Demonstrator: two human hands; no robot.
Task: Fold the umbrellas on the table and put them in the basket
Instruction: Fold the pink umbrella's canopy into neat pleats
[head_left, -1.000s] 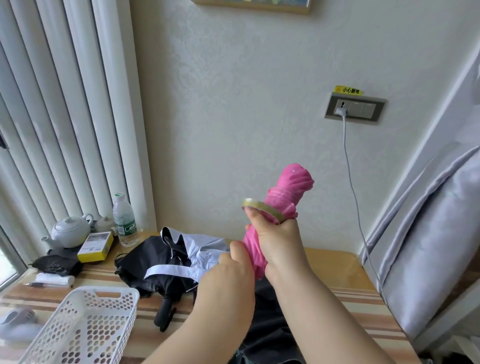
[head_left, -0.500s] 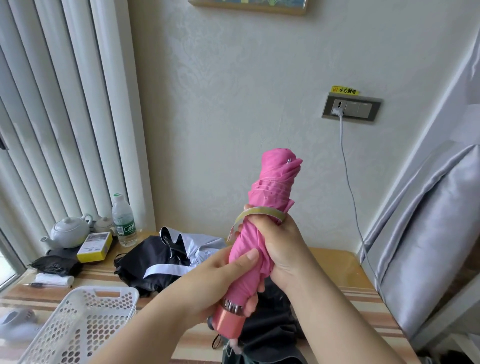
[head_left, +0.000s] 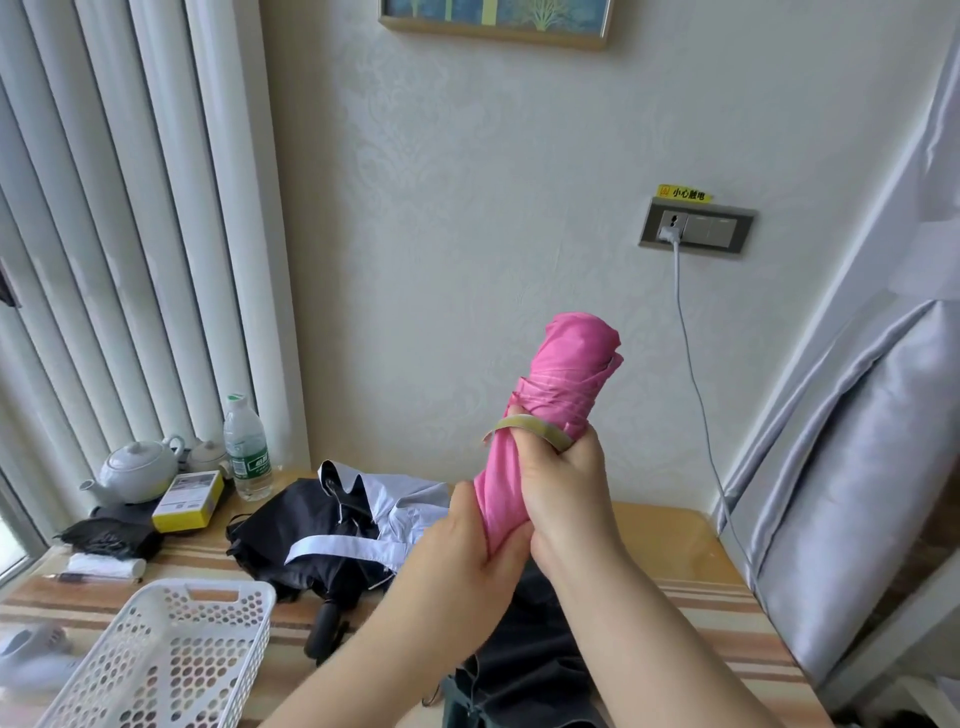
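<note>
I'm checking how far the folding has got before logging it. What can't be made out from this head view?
- Pink umbrella: handle and lower end hidden by the left hand and right hand.
- Its strap: whether fastened, hidden by right-hand fingers.
- White basket: near part cut off by the bottom edge.
- Dark fabric below the arms: mostly covered, unidentifiable.

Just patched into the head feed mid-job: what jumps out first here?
The pink umbrella, rolled up and held upright at centre frame, gripped by both the left hand and right hand, with its strap looped around it. Behind it a black umbrella lies unfolded on the table, and the white basket waits at lower left.
</note>
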